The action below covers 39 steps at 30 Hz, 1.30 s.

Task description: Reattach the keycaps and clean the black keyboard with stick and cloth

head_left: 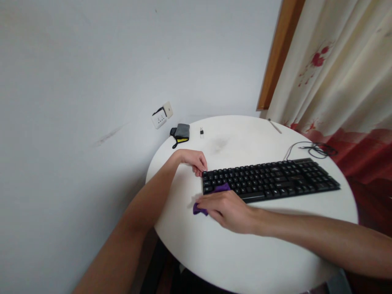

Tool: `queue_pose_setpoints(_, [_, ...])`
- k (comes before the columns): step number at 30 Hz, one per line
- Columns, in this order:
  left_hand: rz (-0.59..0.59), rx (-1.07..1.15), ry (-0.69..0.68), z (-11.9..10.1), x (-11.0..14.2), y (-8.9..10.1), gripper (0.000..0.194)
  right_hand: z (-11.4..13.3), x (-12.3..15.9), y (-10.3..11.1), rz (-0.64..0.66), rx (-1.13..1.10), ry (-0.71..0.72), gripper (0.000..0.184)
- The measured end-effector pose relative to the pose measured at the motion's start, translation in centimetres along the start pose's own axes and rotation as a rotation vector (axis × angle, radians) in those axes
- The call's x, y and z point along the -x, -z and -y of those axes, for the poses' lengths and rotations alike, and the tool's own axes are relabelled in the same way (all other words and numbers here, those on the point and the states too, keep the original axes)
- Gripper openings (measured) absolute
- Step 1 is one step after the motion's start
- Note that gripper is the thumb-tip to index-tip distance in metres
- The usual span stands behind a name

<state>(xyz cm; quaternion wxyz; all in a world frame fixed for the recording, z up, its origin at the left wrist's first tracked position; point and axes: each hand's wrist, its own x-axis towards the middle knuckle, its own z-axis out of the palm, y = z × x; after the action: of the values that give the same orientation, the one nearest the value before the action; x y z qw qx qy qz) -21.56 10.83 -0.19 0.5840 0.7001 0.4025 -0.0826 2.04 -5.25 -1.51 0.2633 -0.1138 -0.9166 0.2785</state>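
Note:
A black keyboard [269, 179] lies on a round white table [245, 253], its left end nearest me. My left hand [194, 160] grips that end at its far corner, fingers closed on the edge. By the near left corner, my right hand [228, 209] presses a purple cloth [222, 188] down with closed fingers. One part of the cloth shows over the keys, another sticks out past the fingertips to the left; the rest is hidden under the hand.
Behind the keyboard's right end lies its coiled cable [321, 150]. Toward the wall are a folded grey cloth [183, 131], a small black-and-clear item [201, 132] and a thin pale stick [275, 126]. A wall socket [159, 118] is at left; a curtain [343, 69] hangs at right.

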Motion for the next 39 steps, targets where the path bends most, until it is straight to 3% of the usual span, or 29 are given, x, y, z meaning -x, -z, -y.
queue_pose_setpoints(3, [0.008, -0.004, 0.0, 0.0, 0.0, 0.0, 0.031, 1.1, 0.0, 0.3, 0.013, -0.065, -0.005, 0.032])
queue_pose_setpoints(7, [0.004, -0.005, 0.0, -0.1, 0.1, -0.1, 0.032, 1.2, -0.3, 2.0, -0.144, -0.1, -0.145, 0.032])
queue_pose_setpoints(13, [-0.01, -0.014, 0.004, -0.1, 0.1, -0.2, 0.033, -2.3, -0.8, 7.2, -0.527, 0.06, -0.339, 0.031])
queue_pose_setpoints(15, [0.014, -0.013, -0.003, 0.2, 0.0, 0.0, 0.032, -3.9, -0.6, 8.1, -0.591, 0.168, -0.385, 0.032])
queue_pose_setpoints(18, [0.032, -0.017, -0.029, 0.7, -0.1, 0.2, 0.028, -5.5, -0.2, 7.5, -0.537, 0.34, -0.477, 0.032])
queue_pose_setpoints(21, [0.027, -0.024, -0.034, 1.0, -0.1, 0.3, 0.029, -5.4, -0.1, 5.1, -0.376, 0.43, -0.512, 0.031])
queue_pose_setpoints(26, [0.01, -0.033, -0.042, 0.8, -0.1, 0.2, 0.03, -2.7, 0.1, 1.3, -0.187, 0.32, -0.279, 0.034])
queue_pose_setpoints(32, [0.008, -0.016, -0.039, 0.6, -0.1, 0.1, 0.03, 0.5, 0.3, 0.5, -0.053, 0.022, -0.137, 0.037])
queue_pose_setpoints(35, [0.02, -0.013, -0.045, 0.6, -0.1, 0.2, 0.03, 0.7, -0.1, 1.4, -0.122, -0.075, -0.198, 0.035])
queue_pose_setpoints(39, [0.009, -0.027, -0.016, 0.6, -0.1, 0.2, 0.029, -1.3, -0.7, 4.2, -0.381, -0.123, -0.321, 0.032])
